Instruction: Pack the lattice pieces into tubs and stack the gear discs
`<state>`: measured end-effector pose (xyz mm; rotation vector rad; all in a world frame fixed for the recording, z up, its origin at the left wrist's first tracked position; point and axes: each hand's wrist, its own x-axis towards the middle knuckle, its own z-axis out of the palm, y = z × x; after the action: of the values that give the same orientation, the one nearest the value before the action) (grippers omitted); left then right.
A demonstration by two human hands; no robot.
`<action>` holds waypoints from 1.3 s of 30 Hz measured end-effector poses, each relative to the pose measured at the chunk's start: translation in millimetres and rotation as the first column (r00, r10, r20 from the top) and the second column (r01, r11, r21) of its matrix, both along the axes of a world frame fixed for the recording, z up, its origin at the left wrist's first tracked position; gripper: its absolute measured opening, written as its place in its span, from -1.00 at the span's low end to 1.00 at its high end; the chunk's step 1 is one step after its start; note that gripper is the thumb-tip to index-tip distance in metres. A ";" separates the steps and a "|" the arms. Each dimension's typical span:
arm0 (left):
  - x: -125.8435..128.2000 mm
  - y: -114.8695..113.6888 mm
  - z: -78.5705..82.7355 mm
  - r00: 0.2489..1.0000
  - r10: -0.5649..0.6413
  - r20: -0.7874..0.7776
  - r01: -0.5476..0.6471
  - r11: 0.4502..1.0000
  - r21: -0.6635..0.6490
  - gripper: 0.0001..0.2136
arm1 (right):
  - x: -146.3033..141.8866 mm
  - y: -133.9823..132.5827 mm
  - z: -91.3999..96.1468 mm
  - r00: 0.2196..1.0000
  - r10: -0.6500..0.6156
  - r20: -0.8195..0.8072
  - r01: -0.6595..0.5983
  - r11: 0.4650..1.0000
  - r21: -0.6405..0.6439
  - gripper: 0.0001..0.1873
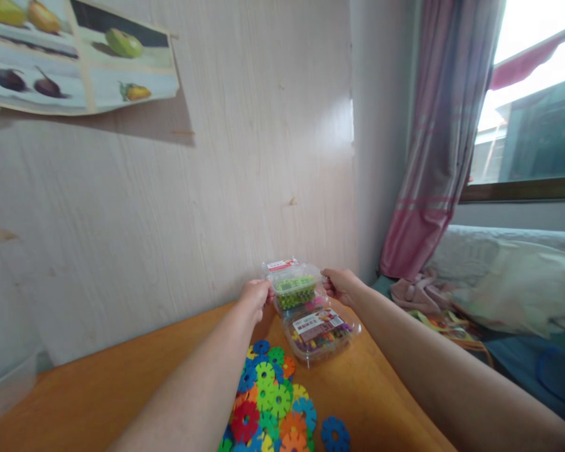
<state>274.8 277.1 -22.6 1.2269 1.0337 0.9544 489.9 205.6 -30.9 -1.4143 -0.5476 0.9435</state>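
Both my hands hold a clear plastic box of green pieces (294, 287) at the far edge of the wooden table (122, 389). My left hand (255, 296) grips its left side with fingers curled. My right hand (339, 285) grips its right side. The box rests on top of other clear boxes; the front one (321, 336) carries a red and white label and holds mixed coloured pieces. A pile of colourful snowflake-shaped plastic discs (270, 402) lies on the table between my forearms, and one blue disc (335, 433) sits apart on the right.
A pale wood-grain wall (216, 176) rises right behind the table, with a fruit poster (75, 56) at the top left. A clear plastic tub (7, 389) stands at the left edge. On the right are a pink curtain (433, 157), a window and a bed with bedding (508, 276).
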 end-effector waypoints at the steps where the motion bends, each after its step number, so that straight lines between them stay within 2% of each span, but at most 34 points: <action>1: -0.4 -0.8 -0.4 1.000 0.006 0.005 -0.006 1.000 0.007 -0.72 | -0.9 -1.2 0.1 1.000 -0.002 0.007 0.002 1.000 0.002 -0.60; 4: -3.0 -5.4 -0.8 0.999 0.033 0.023 -0.034 0.999 0.031 -0.77 | -4.0 -6.6 0.3 0.999 -0.026 0.033 0.025 1.000 0.015 -0.64; 8: -11.1 -14.0 2.3 0.996 0.084 0.022 -0.085 0.994 0.061 -0.76 | -8.9 -20.7 2.3 0.987 -0.130 0.094 0.122 0.989 0.087 -0.73; 11: -22.1 -22.0 8.9 0.993 0.122 0.009 -0.122 0.989 0.088 -0.80 | -16.2 -37.7 4.8 0.974 -0.198 0.114 0.177 0.970 0.168 -0.76; 15: -48.3 -39.5 22.9 0.992 0.127 0.004 -0.126 0.984 0.127 -0.83 | -34.5 -66.0 4.5 0.976 -0.195 0.100 0.166 0.955 0.244 -0.77; 19: -91.9 -66.4 38.3 0.995 0.103 0.014 -0.104 0.980 0.170 -0.79 | -61.1 -95.4 -2.1 0.988 -0.135 0.076 0.109 0.955 0.277 -0.75; 23: -149.1 -97.2 51.5 0.994 0.107 0.020 -0.109 0.977 0.182 -0.71 | -89.2 -120.4 -6.6 0.994 -0.080 0.074 0.055 0.954 0.295 -0.74; 28: -227.7 -136.9 60.6 0.980 0.188 0.060 -0.197 0.961 0.195 -0.66 | -123.9 -144.3 1.0 0.995 -0.054 0.084 0.016 0.917 0.397 -0.71; 31: -275.4 -158.6 54.7 0.951 0.287 0.113 -0.302 0.939 0.164 -0.73 | -153.5 -156.5 1.8 0.989 0.024 0.149 -0.086 0.903 0.421 -0.71; 33: -304.9 -170.5 44.1 0.913 0.368 0.175 -0.392 0.910 0.134 -0.79 | -178.9 -163.6 -2.2 0.967 0.099 0.233 -0.186 0.903 0.387 -0.71; 37: -349.7 -186.3 11.1 0.754 0.603 0.260 -0.609 0.790 -0.066 -0.98 | -235.4 -170.2 -10.8 0.884 0.251 0.395 -0.388 0.865 0.319 -0.76; 39: -363.4 -190.4 -7.3 0.710 0.660 0.246 -0.646 0.750 -0.145 -0.97 | -261.2 -168.4 -11.2 0.819 0.288 0.496 -0.470 0.833 0.292 -0.78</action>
<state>-88.7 86.7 -29.9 0.6305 1.2760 1.5954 228.7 37.3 -42.1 -1.1450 -1.3382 0.7622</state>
